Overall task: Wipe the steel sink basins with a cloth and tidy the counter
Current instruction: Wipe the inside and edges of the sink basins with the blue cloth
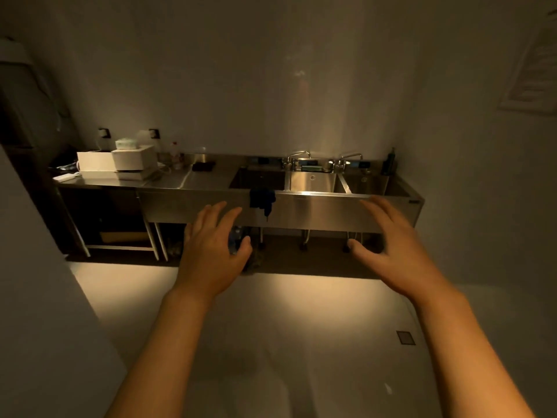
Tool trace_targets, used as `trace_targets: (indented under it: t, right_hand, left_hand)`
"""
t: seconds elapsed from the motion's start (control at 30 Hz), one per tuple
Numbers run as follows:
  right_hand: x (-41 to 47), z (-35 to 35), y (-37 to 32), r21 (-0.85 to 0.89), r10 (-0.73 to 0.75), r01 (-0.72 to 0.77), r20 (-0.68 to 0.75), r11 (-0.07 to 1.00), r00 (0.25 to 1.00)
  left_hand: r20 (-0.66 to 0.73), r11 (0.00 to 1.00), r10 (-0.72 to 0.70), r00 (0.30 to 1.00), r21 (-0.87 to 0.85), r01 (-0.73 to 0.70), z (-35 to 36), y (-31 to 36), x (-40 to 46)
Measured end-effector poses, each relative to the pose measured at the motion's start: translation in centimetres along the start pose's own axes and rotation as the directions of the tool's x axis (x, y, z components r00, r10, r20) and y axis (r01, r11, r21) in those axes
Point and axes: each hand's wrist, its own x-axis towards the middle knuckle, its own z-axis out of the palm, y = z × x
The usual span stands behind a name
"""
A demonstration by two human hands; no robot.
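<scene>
A long steel sink unit [316, 206] stands against the far wall with three basins: a dark left one [259, 178], a lit middle one [312, 181] and a right one [366, 184]. A dark blue cloth [262, 200] hangs over the front rim by the left basin. My left hand [214, 251] and my right hand [401, 245] are stretched out in front of me, palms down, fingers spread, holding nothing. Both are well short of the sink, one on each side of the cloth.
White boxes [132, 161] and a tissue pack sit on the counter's left end, with a small dark object [203, 166] beside the drainboard. Two taps [301, 159] rise behind the basins and a dark bottle [388, 162] stands at the right corner. A floor drain [405, 337] lies at right.
</scene>
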Motion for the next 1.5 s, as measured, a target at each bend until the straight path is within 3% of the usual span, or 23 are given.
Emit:
trace_targets:
  t: [0.4, 0.83, 1.2, 1.5]
  right_hand:
    - [12.5, -0.6, 13.5, 0.104, 0.004, -0.006, 0.013, 0.995, 1.0]
    - [18.0, -2.2, 25.7, 0.122, 0.09, -0.086, -0.025, 0.989, 0.996]
    - [25.8, 3.7, 28.6, 0.046, 0.076, -0.077, 0.008, 0.996, 0.997]
    - [39.6, 12.6, 27.9, -0.009, 0.123, -0.122, 0.06, 0.992, 0.991]
  left_hand:
    - [0.008, 0.997, -0.045, 0.999, 0.064, 0.044, 9.9, 5.4, 11.5]
    - [0.097, 1.0, 0.026, 0.995, -0.015, -0.025, 21.3, 11.5, 20.7]
    - [0.137, 0.999, 0.042, 0.99, -0.036, -0.037, 29.5, 6.2, 29.1]
    - [0.15, 0.996, 0.026, 0.988, -0.087, -0.013, 35.6, -4.8, 40.8]
